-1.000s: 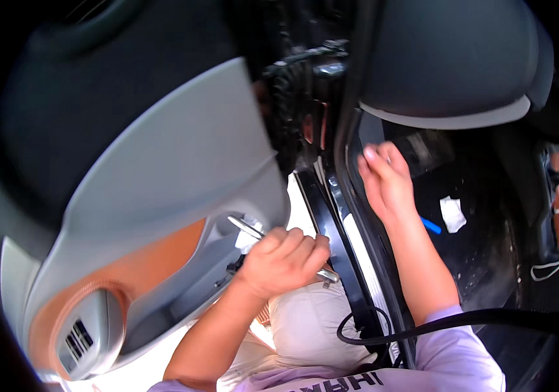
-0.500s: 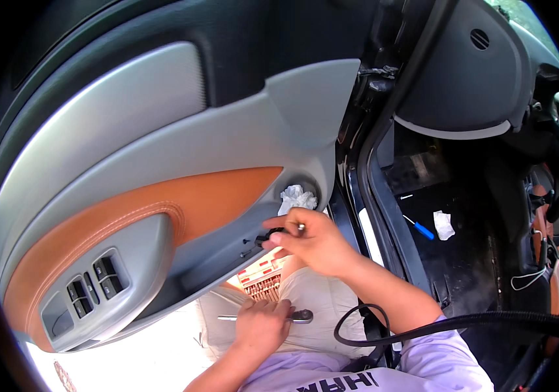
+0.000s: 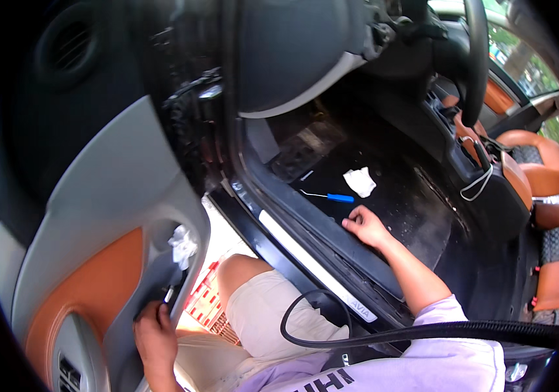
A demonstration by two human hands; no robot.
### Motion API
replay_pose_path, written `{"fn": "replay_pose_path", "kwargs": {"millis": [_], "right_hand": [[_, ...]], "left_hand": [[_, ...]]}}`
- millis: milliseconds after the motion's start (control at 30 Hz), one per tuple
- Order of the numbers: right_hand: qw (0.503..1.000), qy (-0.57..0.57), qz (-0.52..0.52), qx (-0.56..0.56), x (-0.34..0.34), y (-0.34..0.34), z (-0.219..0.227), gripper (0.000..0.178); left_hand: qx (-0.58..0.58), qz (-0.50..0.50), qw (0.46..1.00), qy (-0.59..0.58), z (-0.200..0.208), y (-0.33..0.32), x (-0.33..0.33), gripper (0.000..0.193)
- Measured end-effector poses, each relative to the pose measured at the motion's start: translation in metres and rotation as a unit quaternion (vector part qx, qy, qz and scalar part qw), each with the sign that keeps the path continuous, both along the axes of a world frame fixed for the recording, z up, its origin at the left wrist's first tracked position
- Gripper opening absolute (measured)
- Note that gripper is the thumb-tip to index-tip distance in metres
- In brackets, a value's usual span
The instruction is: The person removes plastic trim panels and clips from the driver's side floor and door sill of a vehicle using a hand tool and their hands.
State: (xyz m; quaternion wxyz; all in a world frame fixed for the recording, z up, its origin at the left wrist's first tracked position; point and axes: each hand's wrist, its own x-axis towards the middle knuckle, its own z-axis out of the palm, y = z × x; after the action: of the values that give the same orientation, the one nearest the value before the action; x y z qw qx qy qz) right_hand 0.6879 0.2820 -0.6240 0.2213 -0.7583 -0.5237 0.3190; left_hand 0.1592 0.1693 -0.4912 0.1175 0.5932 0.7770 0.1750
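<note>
My left hand is at the storage pocket of the open car door, its fingers curled. Just beyond the fingertips a small shiny metal piece shows in the pocket; whether the hand holds it is hidden. Over the car's floor, beside the sill, my right hand hovers with fingers loosely bent and thumb apart, nothing visible in it. Closest to it lies a thin hooked pick with a blue handle. A crumpled white tissue rests just past the pick.
More crumpled white tissue sits in the door's round recess. A black corrugated hose loops across my lap. The door sill runs between my legs and the dark floor. A red plastic crate stands on the ground beside my knee.
The view has swung right toward the car interior. My right hand has gone from the door to above the floor; my left hand from my lap to the door pocket. The ratchet no longer shows clearly.
</note>
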Motion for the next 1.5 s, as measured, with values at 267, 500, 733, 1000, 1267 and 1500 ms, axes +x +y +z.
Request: {"fn": "replay_pose_path", "kwargs": {"millis": [267,500,733,1000,1267,1500], "right_hand": [[0.986,-0.153,0.044,0.042,0.029,0.007,-0.020,0.049],[0.911,-0.320,0.253,0.065,-0.006,0.141,-0.064,0.092],[0.926,-0.279,0.244,-0.071,-0.008,0.241,-0.109,0.061],[0.898,-0.401,0.179,-0.014,0.000,0.206,-0.075,0.029],[0.950,0.216,0.227,-0.013,-0.220,0.110,0.073,0.034],[0.896,0.335,0.077,-0.280,-0.291,0.100,-0.095,0.030]], "left_hand": [[-0.126,-0.020,0.988,-0.088,-0.049,0.021,-0.050,0.034],[-0.084,0.062,0.994,-0.025,-0.036,0.021,-0.012,0.035],[-0.089,0.053,0.994,-0.025,-0.038,0.027,-0.011,0.025],[-0.097,0.054,0.994,-0.013,-0.028,0.034,-0.009,0.023],[-0.152,0.059,0.986,0.033,-0.020,0.027,-0.012,0.033],[-0.147,-0.019,0.988,0.041,-0.025,0.024,-0.014,0.041]]}}
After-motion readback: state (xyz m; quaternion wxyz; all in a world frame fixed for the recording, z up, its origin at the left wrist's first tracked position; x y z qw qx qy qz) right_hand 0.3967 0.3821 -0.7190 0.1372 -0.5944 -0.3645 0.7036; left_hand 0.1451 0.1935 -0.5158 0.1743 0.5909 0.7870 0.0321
